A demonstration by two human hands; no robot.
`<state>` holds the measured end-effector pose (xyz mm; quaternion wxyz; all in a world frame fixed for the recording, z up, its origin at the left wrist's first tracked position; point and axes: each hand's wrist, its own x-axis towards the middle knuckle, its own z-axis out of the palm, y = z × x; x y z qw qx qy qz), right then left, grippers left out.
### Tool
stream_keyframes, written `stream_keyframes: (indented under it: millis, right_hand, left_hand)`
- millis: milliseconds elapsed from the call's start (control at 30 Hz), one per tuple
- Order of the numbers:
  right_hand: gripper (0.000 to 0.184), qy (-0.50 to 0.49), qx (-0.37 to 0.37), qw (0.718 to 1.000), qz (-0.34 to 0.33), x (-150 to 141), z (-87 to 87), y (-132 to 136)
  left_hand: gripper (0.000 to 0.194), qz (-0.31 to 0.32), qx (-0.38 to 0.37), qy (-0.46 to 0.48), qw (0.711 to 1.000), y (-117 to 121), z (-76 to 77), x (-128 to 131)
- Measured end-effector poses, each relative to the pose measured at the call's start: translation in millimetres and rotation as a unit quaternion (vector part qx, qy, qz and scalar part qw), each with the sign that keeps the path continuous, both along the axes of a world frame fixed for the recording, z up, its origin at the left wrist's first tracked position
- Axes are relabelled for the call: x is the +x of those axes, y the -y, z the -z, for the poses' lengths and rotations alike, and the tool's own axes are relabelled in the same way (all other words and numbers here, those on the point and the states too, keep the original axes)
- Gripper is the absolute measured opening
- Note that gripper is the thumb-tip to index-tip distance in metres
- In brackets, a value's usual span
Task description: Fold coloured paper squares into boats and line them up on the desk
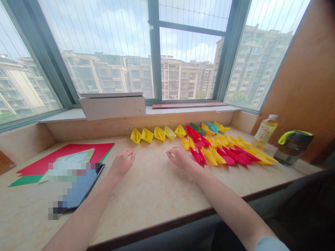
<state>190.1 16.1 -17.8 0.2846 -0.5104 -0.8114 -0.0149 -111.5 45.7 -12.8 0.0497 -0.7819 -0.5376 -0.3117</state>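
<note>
My left hand (123, 161) hovers over or rests on the sill counter, between the paper stack and the boats. Its fingers are curled in with the thumb close to them, and nothing shows in them. Just left of the folded paper boats, my right hand (179, 159) is curled too, thumb near forefinger, also with nothing visible in it. Nearest to it are a red paper boat (198, 156) and a small yellow boat (185, 144). A row of several yellow paper boats (147, 135) stands behind both hands.
Red paper sheets (103, 149) and a green sheet (24, 180) lie at left, with a phone (81, 190) in front. A white box (112, 107) sits on the window ledge. At right stand a drink bottle (265, 132) and a dark tumbler (293, 148). The counter's front edge (162, 228) is near me.
</note>
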Motion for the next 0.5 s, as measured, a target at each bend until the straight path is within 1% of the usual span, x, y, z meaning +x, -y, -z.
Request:
stream_keyframes:
  millis: [167,267,500]
  right_hand:
    - [0.023,-0.019,0.012,1.000,0.009,1.7,-2.6,2.7]
    - [0.024,-0.028,0.023,0.999,0.009,3.2,-5.7,5.4]
    - [0.022,-0.046,0.042,0.998,-0.022,-1.2,-4.4,7.4]
  left_hand:
    - [0.035,0.018,-0.004,-0.001,1.000,6.5,-0.3,6.1]
    - [0.034,0.025,-0.007,0.004,1.000,9.7,0.0,8.9]
    - [0.033,0.030,-0.007,0.010,0.999,11.3,-0.1,7.5]
